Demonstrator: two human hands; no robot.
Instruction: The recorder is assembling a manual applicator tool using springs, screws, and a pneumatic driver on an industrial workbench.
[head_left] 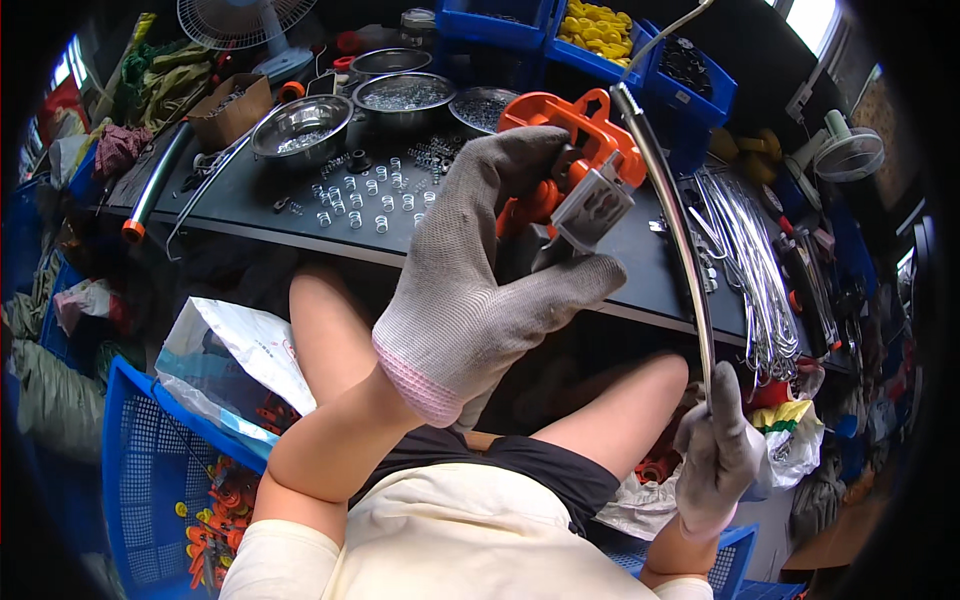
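Above the worktop's (645, 275) near edge, left hand (455, 275) holds an orange plastic fitting (620, 152) up in front of the chest. Fitting: glossy orange frame, small loop on top, pale grey ridged block (597, 208) on the side toward the wearer, dark bits inside. Left grip is part closed, thumb below, fingers bent over the upper side; fingertips partly hidden behind the fitting. Right hand (718, 455), lower right and off the worktop, is closed around the lower end of a shiny metal rod (672, 200), one finger along it. Rod slants up past the fitting's right side; cannot tell if joined. Both hands wear grey gloves. Worktop front edge runs just ahead of the knees, curved by the lens; dark surface shows between the loose springs (388, 203) at left and the bundle of bent silver rods (750, 270) at right. Held rod crosses over the front edge, near that bundle. Containers: steel bowl (265, 140) with small metal bits, more bowls behind, likewise part filled; cardboard box (215, 128) with small parts; blue bin (590, 58) of yellow pieces, blue bin (715, 108) of dark pieces beside it; blue basket (145, 490) at lower left with orange and yellow parts.
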